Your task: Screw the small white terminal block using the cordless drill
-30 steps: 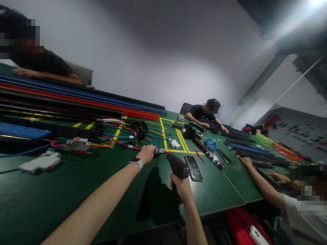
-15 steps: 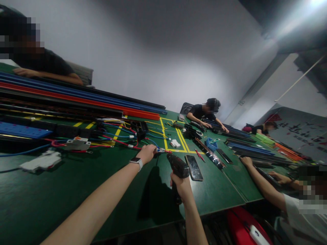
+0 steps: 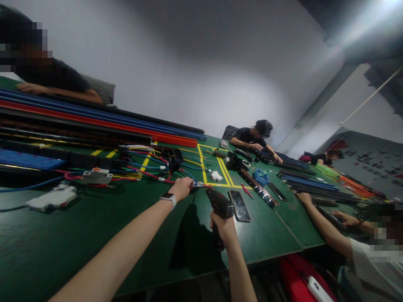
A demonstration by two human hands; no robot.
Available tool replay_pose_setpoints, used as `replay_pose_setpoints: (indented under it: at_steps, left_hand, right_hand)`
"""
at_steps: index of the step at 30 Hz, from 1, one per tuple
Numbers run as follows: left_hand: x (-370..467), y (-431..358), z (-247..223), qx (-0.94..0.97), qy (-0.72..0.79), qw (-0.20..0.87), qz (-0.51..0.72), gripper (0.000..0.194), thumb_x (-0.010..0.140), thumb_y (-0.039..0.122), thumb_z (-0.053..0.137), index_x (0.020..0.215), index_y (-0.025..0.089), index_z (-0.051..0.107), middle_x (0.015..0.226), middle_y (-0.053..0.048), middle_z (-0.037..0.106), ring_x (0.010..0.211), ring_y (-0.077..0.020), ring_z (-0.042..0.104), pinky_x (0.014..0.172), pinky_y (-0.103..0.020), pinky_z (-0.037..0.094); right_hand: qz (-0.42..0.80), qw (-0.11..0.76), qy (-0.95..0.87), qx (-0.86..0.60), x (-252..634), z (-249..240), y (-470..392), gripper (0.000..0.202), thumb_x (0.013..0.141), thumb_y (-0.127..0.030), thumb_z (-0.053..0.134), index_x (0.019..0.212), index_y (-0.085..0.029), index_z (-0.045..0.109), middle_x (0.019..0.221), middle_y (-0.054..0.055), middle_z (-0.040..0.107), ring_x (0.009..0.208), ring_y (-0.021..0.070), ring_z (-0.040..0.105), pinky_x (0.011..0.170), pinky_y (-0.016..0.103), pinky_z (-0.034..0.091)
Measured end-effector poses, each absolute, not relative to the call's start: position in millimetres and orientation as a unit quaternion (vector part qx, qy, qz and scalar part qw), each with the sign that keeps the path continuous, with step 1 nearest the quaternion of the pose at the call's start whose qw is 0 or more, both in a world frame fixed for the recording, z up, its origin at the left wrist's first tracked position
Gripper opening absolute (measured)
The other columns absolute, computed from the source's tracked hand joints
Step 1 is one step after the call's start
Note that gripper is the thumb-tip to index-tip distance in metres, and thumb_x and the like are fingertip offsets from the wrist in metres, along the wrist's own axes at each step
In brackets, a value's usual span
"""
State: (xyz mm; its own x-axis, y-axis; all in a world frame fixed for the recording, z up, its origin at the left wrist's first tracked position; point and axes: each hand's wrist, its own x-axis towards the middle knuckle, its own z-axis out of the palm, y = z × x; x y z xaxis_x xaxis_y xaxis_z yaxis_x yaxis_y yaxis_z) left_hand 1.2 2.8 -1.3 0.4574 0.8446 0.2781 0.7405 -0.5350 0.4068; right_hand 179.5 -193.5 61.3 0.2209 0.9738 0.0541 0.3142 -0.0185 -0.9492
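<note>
A: Where was the pwr driver (image 3: 222, 204), & how'd it handle?

B: Above the near side of the green table (image 3: 267, 230), in the R hand (image 3: 224, 228), which was wrapped snugly round the handle. Looked fairly hefty & rigid, prob. top-heavy; best hold was high on the handle, approx. where the hand sat. Finish prob. not too slick.

A: And the L hand (image 3: 181, 188)?

B: Fingers curled in, pinching the near end of a small blue-&-white part (image 3: 198, 184). Driver's tip was right by it; couldn't tell if touching. Part looked light & stiff, maybe brittle, so best held by its edges, clear of the tip.

A: Surface?

B: Flat, prob. hard, slight sheen, w/ yellow tape (image 3: 217, 185) lines. Phone (image 3: 239, 205) lay just R of the driver; a tangle of coloured wires (image 3: 151, 176) lay beyond the L hand.

A: Room?

B: Pale wall (image 3: 173, 63) behind, bright lamp (image 3: 388, 3) upper R, co-workers (image 3: 245, 135) seated round the table.
</note>
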Motion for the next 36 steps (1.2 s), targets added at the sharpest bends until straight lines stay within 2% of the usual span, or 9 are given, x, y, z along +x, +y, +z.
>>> replay_pose_setpoints:
  at_steps: [20,26,29,32,34,36]
  left_hand:
    - [0.7,1.2,0.8,0.846,0.468,0.115,0.226,0.021,0.097,0.025,0.048,0.106,0.021,0.067,0.115,-0.011,0.069,0.112,-0.0248,0.061,0.096,-0.038,0.038]
    - [0.2,2.6,0.5,0.848,0.469,0.112,0.221,0.024,0.098,0.029,0.045,0.106,0.022,0.067,0.113,-0.010,0.069,0.111,-0.0240,0.061,0.097,-0.037,0.039]
    - [-0.4,2.6,0.6,0.851,0.463,0.114,0.223,0.025,0.099,0.030,0.044,0.106,0.021,0.067,0.116,-0.010,0.069,0.111,-0.0241,0.061,0.097,-0.037,0.039]
    - [-0.5,2.7,0.5,0.851,0.462,0.115,0.223,0.025,0.099,0.031,0.045,0.106,0.021,0.067,0.116,-0.011,0.069,0.112,-0.0247,0.061,0.096,-0.038,0.039]
    - [-0.3,2.7,0.7,0.848,0.466,0.117,0.222,0.025,0.098,0.030,0.046,0.106,0.021,0.067,0.116,-0.011,0.069,0.112,-0.0251,0.061,0.096,-0.037,0.039]
    - [-0.3,2.0,1.9,0.846,0.470,0.119,0.220,0.024,0.098,0.029,0.045,0.106,0.020,0.067,0.115,-0.011,0.069,0.111,-0.0254,0.061,0.095,-0.037,0.039]
  right_hand:
    - [0.371,0.483,-0.488,-0.625,174.9,71.4,-195.2,0.016,0.069,-0.033,0.068,0.067,-0.019,0.061,0.050,0.000,0.060,0.050,0.0176,0.056,0.054,0.029,0.044]
    - [0.384,0.535,-0.451,-0.602,182.8,67.9,-210.4,0.028,0.067,-0.037,0.075,0.083,-0.016,0.067,0.060,0.001,0.065,0.052,0.0181,0.059,0.053,0.029,0.046]
    - [0.332,0.579,-0.421,-0.614,206.3,62.7,-230.9,0.034,0.067,-0.041,0.076,0.090,-0.016,0.069,0.062,0.001,0.066,0.050,0.0172,0.058,0.051,0.029,0.045]
    - [0.229,0.604,-0.380,-0.662,247.8,64.0,-252.9,0.040,0.065,-0.043,0.077,0.092,-0.015,0.071,0.064,0.003,0.067,0.051,0.0194,0.059,0.053,0.031,0.046]
    - [0.158,0.585,-0.373,-0.703,280.0,70.0,-266.4,0.043,0.065,-0.045,0.074,0.095,-0.014,0.071,0.064,0.005,0.068,0.056,0.0235,0.063,0.056,0.035,0.049]
    - [0.099,0.523,-0.381,-0.756,310.3,78.3,-278.1,0.050,0.067,-0.045,0.071,0.104,-0.011,0.072,0.070,0.008,0.070,0.063,0.0273,0.066,0.062,0.038,0.052]
